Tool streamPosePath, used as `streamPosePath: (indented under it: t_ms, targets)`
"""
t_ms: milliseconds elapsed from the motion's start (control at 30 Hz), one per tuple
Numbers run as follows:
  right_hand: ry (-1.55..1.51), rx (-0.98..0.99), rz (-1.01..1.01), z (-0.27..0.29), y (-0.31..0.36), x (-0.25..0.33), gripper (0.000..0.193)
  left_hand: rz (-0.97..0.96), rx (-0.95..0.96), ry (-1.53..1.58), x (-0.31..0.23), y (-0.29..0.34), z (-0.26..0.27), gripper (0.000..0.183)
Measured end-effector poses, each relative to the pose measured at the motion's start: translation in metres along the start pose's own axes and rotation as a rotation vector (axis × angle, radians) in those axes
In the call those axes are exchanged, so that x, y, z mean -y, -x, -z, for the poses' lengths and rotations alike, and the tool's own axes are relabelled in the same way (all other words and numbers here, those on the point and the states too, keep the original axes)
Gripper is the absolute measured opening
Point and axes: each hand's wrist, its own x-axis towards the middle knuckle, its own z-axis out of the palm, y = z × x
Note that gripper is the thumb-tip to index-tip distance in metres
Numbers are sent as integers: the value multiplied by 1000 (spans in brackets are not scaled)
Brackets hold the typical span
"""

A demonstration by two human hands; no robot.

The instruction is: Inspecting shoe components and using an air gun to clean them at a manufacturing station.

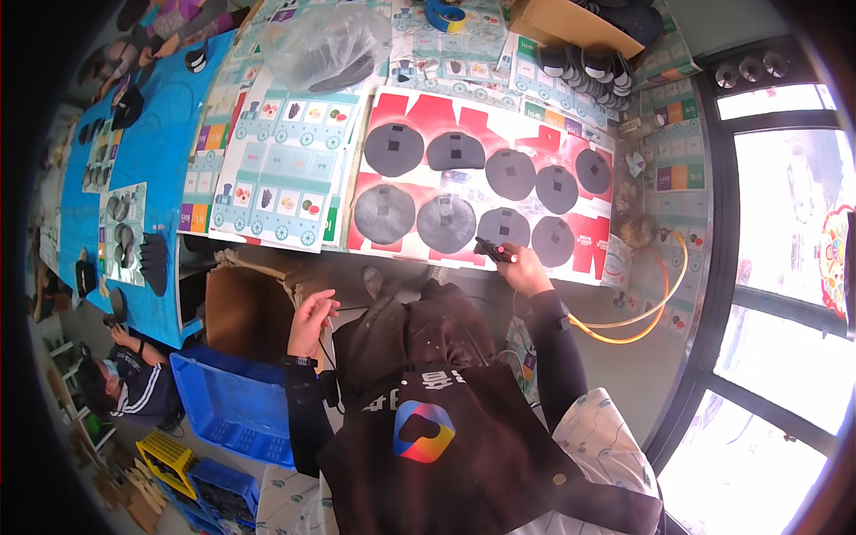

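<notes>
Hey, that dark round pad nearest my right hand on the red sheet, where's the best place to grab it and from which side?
Probably by the near edge of the dark round pad, coming from the table's front side. It lies flat on the red sheet, so only its thin rim offers a pinch. The right hand already holds a small black tool there; the left hand looks empty.

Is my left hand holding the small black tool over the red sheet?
No, the small black tool is in the right hand at the red sheet's near edge; the left hand holds none.
</notes>
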Motion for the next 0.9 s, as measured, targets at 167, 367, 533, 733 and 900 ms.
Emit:
streamPosePath:
  t_ms: [167, 367, 533, 733, 900]
  targets:
    - [-232, 2, -98, -9, -5, 27, 34, 24, 13, 9, 6, -1, 4, 30]
    - [-26, -14, -48, -9, -6, 26, 33, 17, 36, -12, 3, -3, 12, 31]
    - [-129, 130, -30, -15, -2, 52, 27, 21, 67, -14, 8, -4, 18, 31]
    - [-18, 9, 0, -6, -2, 24, 22, 54, 62, -17, 6, -7, 23, 30]
    - [44, -124, 27, 0, -7, -4, 30, 29, 52, -70, -2, -7, 11, 29]
